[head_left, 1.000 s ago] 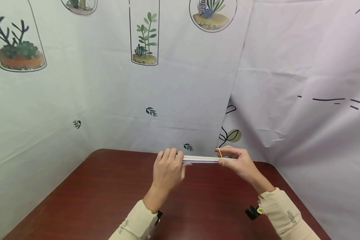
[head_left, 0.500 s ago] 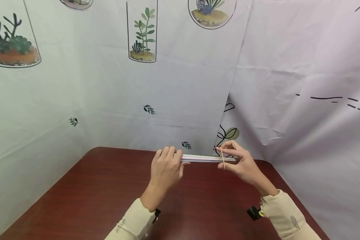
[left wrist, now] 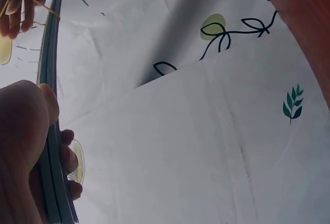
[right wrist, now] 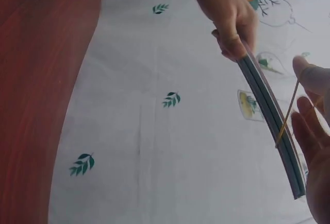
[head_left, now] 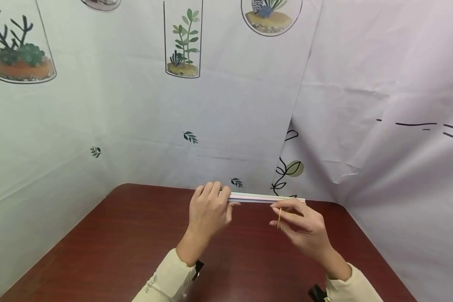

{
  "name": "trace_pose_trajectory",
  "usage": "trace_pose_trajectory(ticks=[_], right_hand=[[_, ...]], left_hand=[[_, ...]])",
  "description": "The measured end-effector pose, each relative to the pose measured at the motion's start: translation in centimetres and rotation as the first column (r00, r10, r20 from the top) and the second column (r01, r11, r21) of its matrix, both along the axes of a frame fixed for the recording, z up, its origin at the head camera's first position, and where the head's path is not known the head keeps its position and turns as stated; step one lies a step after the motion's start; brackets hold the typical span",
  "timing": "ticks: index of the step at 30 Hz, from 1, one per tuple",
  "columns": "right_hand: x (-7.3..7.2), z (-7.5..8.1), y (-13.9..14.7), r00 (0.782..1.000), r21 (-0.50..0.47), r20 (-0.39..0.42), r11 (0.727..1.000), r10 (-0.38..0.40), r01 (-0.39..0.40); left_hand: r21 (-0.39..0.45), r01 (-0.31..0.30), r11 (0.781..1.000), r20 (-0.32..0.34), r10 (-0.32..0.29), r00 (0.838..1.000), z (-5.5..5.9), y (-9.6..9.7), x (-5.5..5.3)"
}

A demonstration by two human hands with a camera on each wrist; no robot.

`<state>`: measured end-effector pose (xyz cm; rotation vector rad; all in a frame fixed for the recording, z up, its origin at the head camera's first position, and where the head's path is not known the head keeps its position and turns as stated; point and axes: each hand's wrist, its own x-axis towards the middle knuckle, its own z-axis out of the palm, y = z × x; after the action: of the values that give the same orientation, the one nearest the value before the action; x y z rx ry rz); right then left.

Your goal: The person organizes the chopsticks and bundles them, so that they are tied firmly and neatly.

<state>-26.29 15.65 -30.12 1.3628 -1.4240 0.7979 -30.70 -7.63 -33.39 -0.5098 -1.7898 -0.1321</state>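
Now the left hand (head_left: 209, 209) is clamped on one end of a thin stack (head_left: 254, 197), with the thumb below it and the fingers over it. This stack lies almost level in the air above the red-brown tabletop (head_left: 136, 243). Near its other end is the right hand (head_left: 305, 228); its thumb and fingers are apart, and a yellowish rubber band (head_left: 279, 218) is stretched over them. In both wrist views, the band also crosses the stack.

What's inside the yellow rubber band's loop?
The layered stack, near one end, plus fingers of the right hand, holding the rubber band stretched. Covered: the band's run behind the stack and anything between its layers.
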Motion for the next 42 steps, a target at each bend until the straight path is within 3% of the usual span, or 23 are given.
trace_pose_trajectory(ticks=[5,8,11,13,16,20,25,29,31,37,42], right_hand=[[0.0,-0.9,-0.2,0.992,-0.015,-0.115,0.999,-0.045,0.044],[0.0,-1.7,-0.2,0.989,-0.062,-0.116,0.994,-0.093,0.086],[0.0,-2.6,0.0,0.988,-0.109,-0.010,0.982,-0.155,0.153],[0.2,-3.3,0.1,0.976,-0.141,0.126,0.970,-0.179,0.196],[0.8,-3.8,0.1,0.913,-0.192,0.379,0.953,-0.150,0.236],[1.9,-3.6,-0.4,0.779,-0.312,0.626,0.920,0.013,0.235],[2.5,-2.8,-1.0,0.618,-0.443,0.769,0.833,0.163,0.332],[2.3,-2.3,-1.1,0.515,-0.426,0.840,0.794,0.170,0.433],[2.1,-2.1,-1.0,0.488,-0.421,0.855,0.782,0.175,0.459],[1.3,-1.8,-0.5,0.441,-0.453,0.864,0.757,0.243,0.471],[0.8,-1.6,0.0,0.409,-0.468,0.866,0.758,0.289,0.455]], left_hand=[[0.003,-0.041,0.999,0.016,0.041,0.999,0.2,-0.1,0.2],[0.009,-0.048,0.999,0.020,0.047,0.999,0.3,-0.1,0.3],[0.012,-0.055,0.998,0.022,0.055,0.998,0.3,0.0,0.3],[0.012,-0.059,0.998,0.024,0.059,0.998,0.2,0.0,0.3],[0.013,-0.063,0.998,0.018,0.063,0.998,0.1,0.1,0.2],[0.022,-0.065,0.998,0.015,0.065,0.998,0.0,0.1,0.0],[0.035,-0.058,0.998,0.036,0.057,0.998,0.0,-0.1,0.0],[0.045,-0.046,0.998,0.026,0.044,0.999,-0.1,-0.2,0.0],[0.038,-0.045,0.998,0.024,0.044,0.999,0.0,-0.2,-0.1],[0.041,-0.038,0.998,0.045,0.037,0.998,-0.1,-0.3,-0.1],[0.039,-0.021,0.999,0.046,0.019,0.999,0.0,-0.2,0.0]])
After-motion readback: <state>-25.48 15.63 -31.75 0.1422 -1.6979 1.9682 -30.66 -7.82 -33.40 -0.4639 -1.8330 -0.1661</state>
